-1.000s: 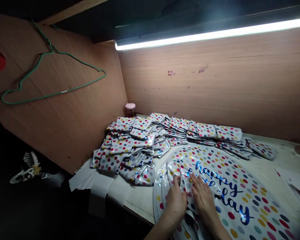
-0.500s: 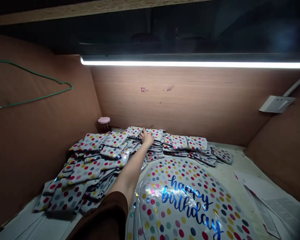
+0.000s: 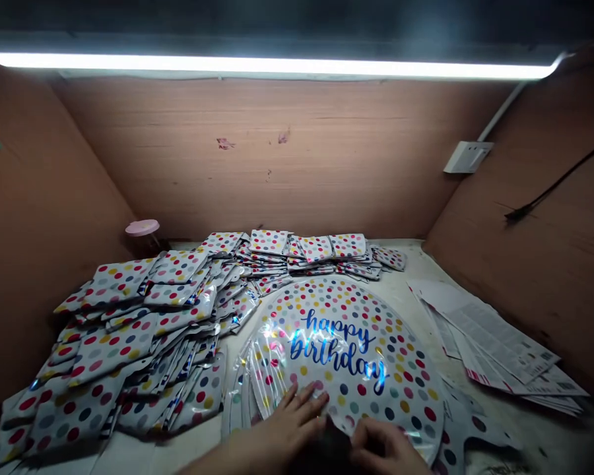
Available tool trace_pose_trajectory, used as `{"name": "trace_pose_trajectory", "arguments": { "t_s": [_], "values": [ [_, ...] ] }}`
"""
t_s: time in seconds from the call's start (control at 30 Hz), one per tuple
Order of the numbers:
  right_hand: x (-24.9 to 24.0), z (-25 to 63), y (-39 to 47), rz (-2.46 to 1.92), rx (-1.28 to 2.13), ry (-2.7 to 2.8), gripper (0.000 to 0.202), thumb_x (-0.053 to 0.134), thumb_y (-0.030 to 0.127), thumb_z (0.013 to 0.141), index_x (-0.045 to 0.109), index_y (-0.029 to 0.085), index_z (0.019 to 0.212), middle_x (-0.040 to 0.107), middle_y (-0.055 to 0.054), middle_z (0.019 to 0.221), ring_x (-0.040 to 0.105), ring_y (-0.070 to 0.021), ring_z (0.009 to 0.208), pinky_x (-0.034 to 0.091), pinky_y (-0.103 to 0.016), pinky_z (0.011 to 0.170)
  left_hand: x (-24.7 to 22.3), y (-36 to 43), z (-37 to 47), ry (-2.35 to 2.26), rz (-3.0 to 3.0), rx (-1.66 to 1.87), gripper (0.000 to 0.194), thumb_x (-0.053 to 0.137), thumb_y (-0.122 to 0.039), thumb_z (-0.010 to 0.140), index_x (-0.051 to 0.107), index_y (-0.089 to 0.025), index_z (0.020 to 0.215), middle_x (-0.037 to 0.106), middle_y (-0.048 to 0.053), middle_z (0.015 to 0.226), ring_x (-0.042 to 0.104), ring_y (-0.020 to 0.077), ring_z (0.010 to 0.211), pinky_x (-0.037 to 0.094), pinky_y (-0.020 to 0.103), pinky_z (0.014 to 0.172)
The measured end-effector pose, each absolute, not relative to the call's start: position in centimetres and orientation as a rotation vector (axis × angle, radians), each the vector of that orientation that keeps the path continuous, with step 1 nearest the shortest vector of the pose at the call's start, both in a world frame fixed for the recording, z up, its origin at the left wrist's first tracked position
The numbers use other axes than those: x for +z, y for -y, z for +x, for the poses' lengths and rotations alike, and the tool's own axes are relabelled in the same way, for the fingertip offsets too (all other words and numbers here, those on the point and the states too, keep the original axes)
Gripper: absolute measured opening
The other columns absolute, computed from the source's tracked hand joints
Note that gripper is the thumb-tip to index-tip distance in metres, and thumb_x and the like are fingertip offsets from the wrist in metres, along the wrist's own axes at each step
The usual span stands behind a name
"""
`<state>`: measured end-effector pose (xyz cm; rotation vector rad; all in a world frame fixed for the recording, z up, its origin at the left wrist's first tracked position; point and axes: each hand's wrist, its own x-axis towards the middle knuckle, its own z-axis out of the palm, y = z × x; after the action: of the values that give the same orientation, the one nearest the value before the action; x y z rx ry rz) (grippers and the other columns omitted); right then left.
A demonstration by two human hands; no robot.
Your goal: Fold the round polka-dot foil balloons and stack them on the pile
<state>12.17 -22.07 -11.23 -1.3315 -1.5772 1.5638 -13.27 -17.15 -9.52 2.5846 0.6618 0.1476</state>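
A stack of flat round foil balloons (image 3: pixel 336 389), white with coloured dots and blue "happy birthday" lettering, lies in front of me. My left hand (image 3: pixel 294 422) rests on the near left part of the top balloon, fingers spread and stretched out. By the balloon's near edge, my right hand (image 3: pixel 389 448) is curled with thumb and forefinger together, seemingly pinching that edge; the fingertips are partly hidden. Folded dotted foil balloons (image 3: pixel 113 346) are heaped to the left, and more folded packs (image 3: pixel 317 249) are piled in a row along the back.
Printed paper sheets (image 3: pixel 495 336) lie on the table at right. A pink-lidded container (image 3: pixel 142 228) stands in the back left corner. Wooden panels (image 3: pixel 257 171) enclose the space, with a wall socket (image 3: pixel 468 157) at right. A light tube (image 3: pixel 277 66) runs overhead.
My left hand has come back from the rear row of folded balloons to the top flat balloon. My right hand has come into view. The camera view has turned right and down.
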Motion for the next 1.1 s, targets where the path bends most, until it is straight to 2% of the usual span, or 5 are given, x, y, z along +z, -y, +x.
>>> {"name": "trace_pose_trajectory", "arguments": {
  "t_s": [0.13,0.33,0.6,0.77,1.1],
  "values": [
    [-9.5,12.1,21.2,-1.292,1.726,1.316,0.039,0.062,0.056,0.075,0.048,0.020,0.077,0.051,0.003,0.067,0.051,-0.0126,0.063,0.040,-0.024,0.060,-13.2,21.1,-13.0,-0.977,2.770,0.632,0.052,0.055,-0.023,0.087,0.043,-0.025,0.138,0.051,0.013,0.137,0.049,0.0252,0.126,0.043,0.040,0.103],
    [-5.3,11.7,15.4,-1.639,0.822,1.924,0.022,0.034,0.035,0.094,0.050,0.022,0.086,0.061,-0.005,0.084,0.056,-0.0190,0.075,0.041,-0.029,0.069,-14.0,22.7,-10.6,-1.190,2.856,0.647,0.017,0.051,-0.019,0.087,0.065,-0.024,0.078,0.038,-0.001,0.148,0.031,0.0324,0.137,0.027,0.056,0.111],
    [-3.3,11.3,-1.5,-2.016,0.356,2.223,0.021,0.041,0.021,0.094,0.059,0.014,0.102,0.067,-0.013,0.098,0.060,-0.0226,0.090,0.040,-0.030,0.076,-9.4,18.9,-10.5,-1.288,2.579,0.390,0.044,0.060,-0.038,0.083,0.054,-0.027,0.125,0.047,0.006,0.141,0.040,0.0304,0.132,0.034,0.051,0.108],
    [-4.4,9.9,-0.7,-2.003,0.208,2.218,0.035,0.035,0.017,0.095,0.054,0.010,0.124,0.055,-0.020,0.129,0.046,-0.0296,0.121,0.031,-0.044,0.100,-7.8,10.6,-9.8,-1.397,2.605,0.236,0.086,0.062,-0.064,0.072,0.030,-0.033,0.146,0.023,0.007,0.155,0.008,0.0426,0.141,0.002,0.066,0.109],
    [-12.2,19.0,12.9,-1.842,0.375,2.386,0.068,0.032,0.065,0.090,0.015,0.036,0.149,0.006,0.004,0.158,0.003,-0.0287,0.144,0.018,-0.050,0.114,-11.0,8.1,-16.2,-1.746,2.396,0.258,0.080,0.054,-0.061,0.079,0.027,-0.028,0.147,0.019,0.009,0.156,0.016,0.0367,0.141,0.017,0.052,0.112]
  ]
}}
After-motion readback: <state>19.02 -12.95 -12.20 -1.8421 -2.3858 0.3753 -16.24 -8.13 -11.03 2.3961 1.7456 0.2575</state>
